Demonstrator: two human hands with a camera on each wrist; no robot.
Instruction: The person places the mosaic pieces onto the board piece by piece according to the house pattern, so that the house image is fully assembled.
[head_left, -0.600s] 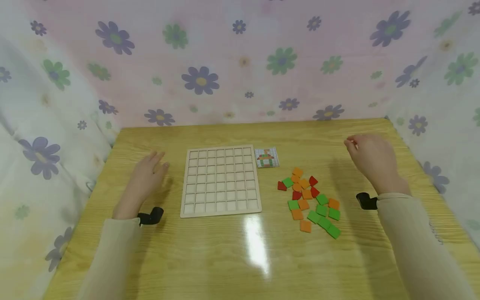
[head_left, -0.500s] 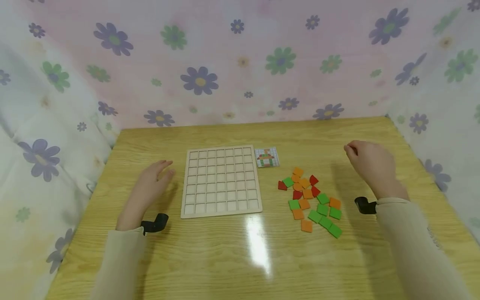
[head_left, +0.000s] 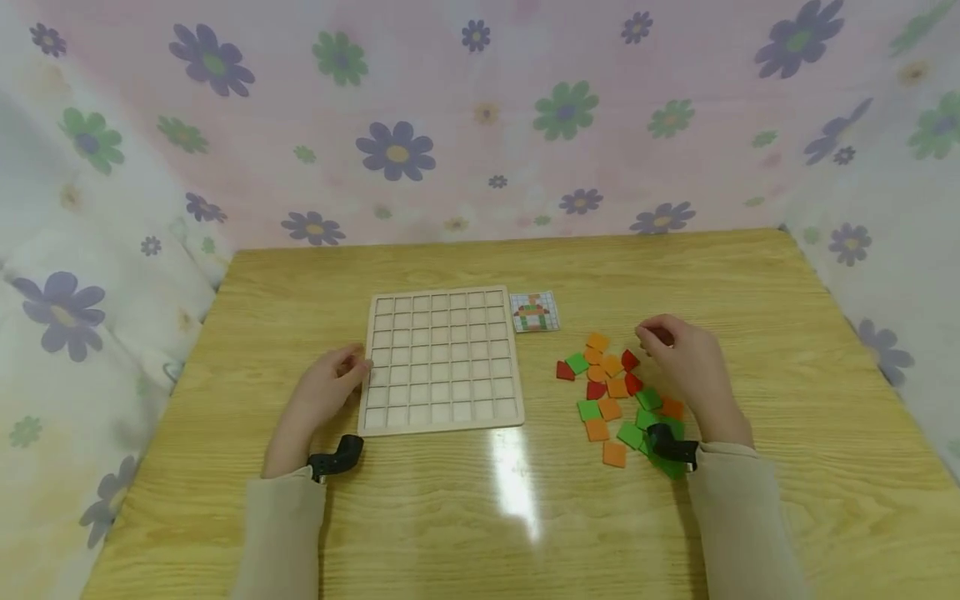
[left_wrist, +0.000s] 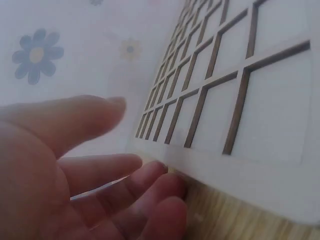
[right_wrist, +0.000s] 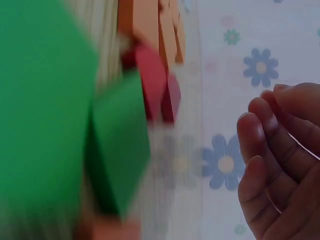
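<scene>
A pale wooden grid board point(head_left: 441, 359) lies left of the table's middle, its square cells holding no pieces. My left hand point(head_left: 321, 398) is at the board's left edge. In the left wrist view its thumb and fingers point(left_wrist: 102, 172) stand apart, loosely bent, with the fingertips right by the frame. Over on the other side, my right hand point(head_left: 692, 371) hovers beside the scattered tiles, its fingers loosely curled with nothing in them. The nearest pieces to it are two red quarter-round tiles point(head_left: 630, 360). My right wrist and its camera partly hide several green tiles point(head_left: 631, 434).
A small printed picture card point(head_left: 535, 312) lies against the board's upper right corner. Orange tiles point(head_left: 614, 454) and more red and green ones spread over the wooden table point(head_left: 450, 517). A flowered curtain point(head_left: 442, 100) encloses the back and sides.
My left hand has moved right and forward to the board's edge. My right hand has swung left and down toward the tiles, its fingers opening slightly. Board, card and tiles stay put.
</scene>
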